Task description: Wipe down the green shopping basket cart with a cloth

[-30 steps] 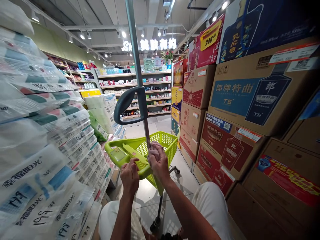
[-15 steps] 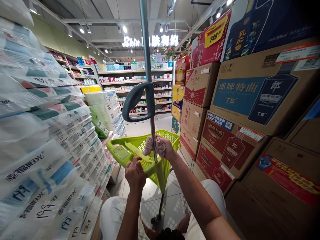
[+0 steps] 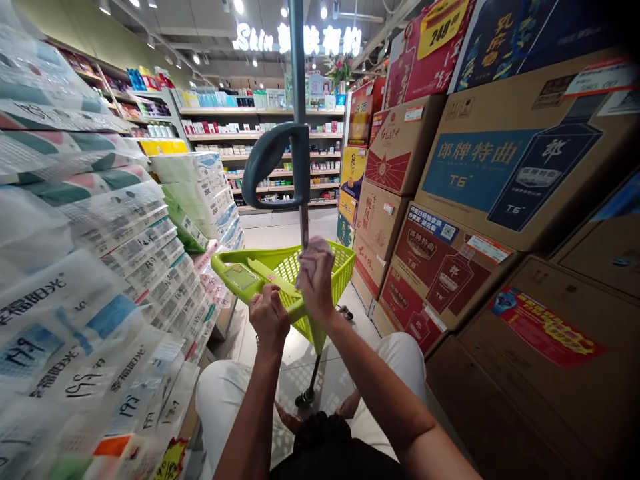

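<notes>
A lime-green plastic shopping basket (image 3: 339, 272) on wheels stands between my knees. From its near side rises a grey metal pole (image 3: 297, 67) with a dark grey loop handle (image 3: 250, 177). My left hand (image 3: 269, 317) is closed around the basket's near rim, left of the pole. In my right hand (image 3: 318, 293) is a crumpled pale pink cloth (image 3: 316, 255), wrapped against the lower pole just above the rim. That hand and the cloth hide part of the pole. A light green flap (image 3: 273, 275) lies across the basket's top.
Wrapped tissue packs (image 3: 145, 267) are piled high close on my left. Stacked cardboard boxes (image 3: 470, 160) wall the right side. Ahead, a tiled floor (image 3: 280, 219) leads to shelves (image 3: 260, 137) of small goods. A small wheel (image 3: 305, 398) touches the floor near my feet.
My view has tipped downward a little. My right hand has turned and now covers more of the pole, with the cloth at its top. My left hand keeps its hold on the rim.
</notes>
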Available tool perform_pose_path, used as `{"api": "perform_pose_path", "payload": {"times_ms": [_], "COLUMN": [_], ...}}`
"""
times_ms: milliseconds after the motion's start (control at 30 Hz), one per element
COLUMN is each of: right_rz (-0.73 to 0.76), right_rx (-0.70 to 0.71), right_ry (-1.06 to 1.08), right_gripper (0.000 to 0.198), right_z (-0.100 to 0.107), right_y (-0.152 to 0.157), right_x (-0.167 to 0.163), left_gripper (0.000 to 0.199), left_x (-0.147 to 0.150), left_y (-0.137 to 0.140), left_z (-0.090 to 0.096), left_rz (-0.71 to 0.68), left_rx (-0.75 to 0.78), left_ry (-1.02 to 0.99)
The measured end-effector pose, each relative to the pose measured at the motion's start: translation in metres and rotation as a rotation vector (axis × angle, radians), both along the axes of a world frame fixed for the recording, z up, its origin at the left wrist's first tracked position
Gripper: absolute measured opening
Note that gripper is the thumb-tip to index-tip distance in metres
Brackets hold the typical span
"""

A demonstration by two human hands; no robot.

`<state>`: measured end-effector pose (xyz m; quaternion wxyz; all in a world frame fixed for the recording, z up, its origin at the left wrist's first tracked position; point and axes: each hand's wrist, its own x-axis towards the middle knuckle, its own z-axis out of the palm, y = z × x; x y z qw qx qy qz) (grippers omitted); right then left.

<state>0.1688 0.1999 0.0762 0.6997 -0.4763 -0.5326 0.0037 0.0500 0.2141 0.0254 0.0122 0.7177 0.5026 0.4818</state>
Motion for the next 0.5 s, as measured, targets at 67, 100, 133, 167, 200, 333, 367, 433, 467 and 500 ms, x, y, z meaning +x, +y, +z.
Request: {"api": "perform_pose_path", "payload": {"times_ms": [67,100,133,167,200,333,367,433,467,500], "right_rz": [-0.089,-0.129,-0.167,-0.2,-0.23,-0.3,-0.303,-0.283,-0.262,-0.236], "right_rx": [-0.026,-0.036,-0.041,-0.039,-0.035,-0.054,-0.07,-0.113,-0.138,-0.161], "right_ry": [-0.032,-0.055,-0.083,-0.108,-0.129,-0.17,-0.168,-0.148,-0.133,-0.118], "right_gripper": [0.017,0.016,0.015,0.013,0.012,0.013,0.013,0.012,0.012,0.012], "right_z": [-0.025,-0.029,-0.027,-0.021,-0.012,0.009,0.004,-0.015,-0.026,-0.036], "right_y": [-0.003,-0.002,0.0,0.003,0.007,0.019,0.02,0.016,0.013,0.011], "right_x": [-0.009,-0.011,-0.011,-0.009,-0.007,0.004,0.005,0.004,0.003,0.003], "left_gripper": [0.049,0.049,0.05,0.051,0.051,0.052,0.052,0.053,0.053,0.053], "left_x": [0.002,0.004,0.005,0.007,0.009,0.017,0.018,0.02,0.021,0.021], "left_y": [0.0,0.0,0.0,0.0,0.001,0.003,0.004,0.005,0.006,0.006], "left_z": [0.0,0.0,0.0,0.001,0.001,0.0,-0.001,-0.003,-0.003,-0.004], "left_rz": [0.011,0.018,0.025,0.029,0.03,0.019,0.02,0.02,0.018,0.014], "left_rx": [0.001,0.001,0.002,0.002,0.002,-0.008,-0.011,-0.01,-0.006,0.0], "left_ry": [0.008,0.015,0.021,0.028,0.032,0.029,0.03,0.043,0.053,0.065]}}
